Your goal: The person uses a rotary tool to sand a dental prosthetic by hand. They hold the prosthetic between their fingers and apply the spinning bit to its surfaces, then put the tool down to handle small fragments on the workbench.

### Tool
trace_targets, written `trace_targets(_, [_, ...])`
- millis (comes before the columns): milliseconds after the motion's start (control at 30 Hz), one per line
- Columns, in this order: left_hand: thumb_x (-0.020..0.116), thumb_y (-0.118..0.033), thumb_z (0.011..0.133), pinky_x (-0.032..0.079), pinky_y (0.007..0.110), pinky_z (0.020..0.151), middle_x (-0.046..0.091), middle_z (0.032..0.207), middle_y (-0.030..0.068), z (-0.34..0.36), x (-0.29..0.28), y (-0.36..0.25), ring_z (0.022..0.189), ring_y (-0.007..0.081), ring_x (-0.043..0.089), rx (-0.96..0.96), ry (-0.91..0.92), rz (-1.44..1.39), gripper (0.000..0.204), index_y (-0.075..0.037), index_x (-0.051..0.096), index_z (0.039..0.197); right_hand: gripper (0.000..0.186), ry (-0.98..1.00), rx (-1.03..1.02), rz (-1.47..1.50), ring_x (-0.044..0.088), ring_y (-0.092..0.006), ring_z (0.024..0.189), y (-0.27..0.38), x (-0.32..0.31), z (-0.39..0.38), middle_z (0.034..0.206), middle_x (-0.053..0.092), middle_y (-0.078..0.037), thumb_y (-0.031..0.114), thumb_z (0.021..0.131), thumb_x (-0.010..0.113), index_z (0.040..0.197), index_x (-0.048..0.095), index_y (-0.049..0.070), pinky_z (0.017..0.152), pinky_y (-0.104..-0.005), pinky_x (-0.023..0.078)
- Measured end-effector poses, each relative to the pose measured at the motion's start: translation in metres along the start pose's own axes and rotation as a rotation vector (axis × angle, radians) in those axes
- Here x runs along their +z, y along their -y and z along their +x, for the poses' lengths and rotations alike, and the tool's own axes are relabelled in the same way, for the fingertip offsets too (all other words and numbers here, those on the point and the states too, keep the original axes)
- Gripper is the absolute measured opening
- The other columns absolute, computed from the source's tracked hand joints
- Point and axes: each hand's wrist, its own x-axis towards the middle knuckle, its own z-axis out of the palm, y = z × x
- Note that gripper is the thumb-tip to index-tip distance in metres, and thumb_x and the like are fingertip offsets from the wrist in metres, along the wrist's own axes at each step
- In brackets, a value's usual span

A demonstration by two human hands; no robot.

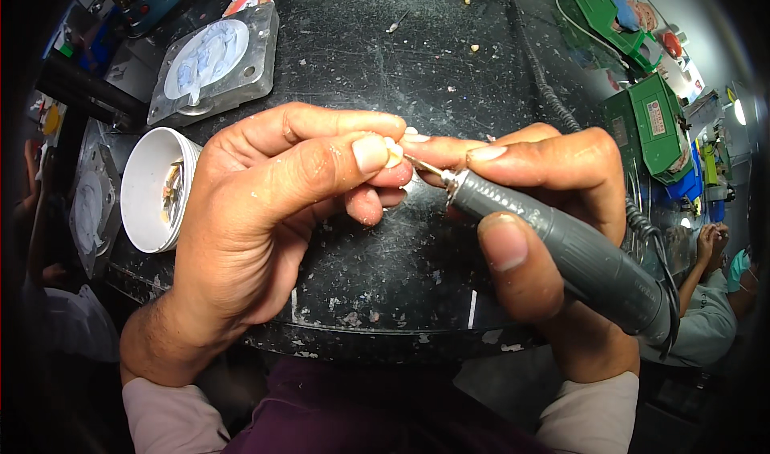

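Observation:
My left hand (265,181) is closed in a pinch on a small cream-coloured dental crown (393,154), held between thumb and fingertips. My right hand (553,189) wraps round a dark grey rotary handpiece (573,249), with the thumb beneath and the fingers above. Its thin metal bur (423,165) points left and reaches the crown; whether it touches cannot be made out. My right index finger stretches toward the left fingertips. Pale dust specks lie on the left thumb and hand. Part of the crown is hidden by the fingers.
A white tub (144,189) holding metal instruments stands left of my left hand. Behind it lies a metal flask half (261,61) with bluish-white plaster. A coiled cord (561,105) runs along the right. Green bins (651,125) stand at the right; another person's hands (710,237) are beyond.

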Motion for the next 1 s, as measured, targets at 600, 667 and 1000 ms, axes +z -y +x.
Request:
trace_targets(600, [0.063,-0.005,0.090,0.055,0.028,0.082,0.068,0.101,0.0135,0.005,-0.005,0.012,0.088,0.0175,0.067,0.054,0.131,-0.131,0.024,0.003,0.062,0.113,0.032,-0.070,-0.212,-0.159,0.067,-0.0222,0.095,-0.004,0.001,0.002,0.106,0.067,-0.025,0.025,0.096,0.062,0.111,0.046,0.002,0.086,-0.0337,0.056])
trace_targets(667, [0.063,-0.005,0.091,0.055,0.028,0.082,0.068,0.101,0.0134,0.004,-0.004,0.013,0.088,0.0173,0.067,0.057,0.117,-0.132,0.024,0.002,0.062,0.113,0.032,-0.067,-0.254,-0.167,0.067,-0.0217,0.094,-0.004,0.001,0.002,0.106,0.067,-0.025,0.026,0.096,0.063,0.111,0.046,0.002,0.085,-0.0333,0.056])
trace_targets(1000, [0.065,-0.007,0.090,0.055,0.033,0.084,0.068,0.099,0.0102,0.001,0.001,0.013,0.086,0.0177,0.067,0.027,0.019,-0.128,0.023,-0.001,0.062,0.112,0.028,-0.270,-0.307,-0.091,0.071,-0.0224,0.077,-0.010,0.015,0.006,0.089,0.069,-0.017,0.006,0.078,0.077,0.098,0.063,-0.006,0.069,-0.0288,0.059])
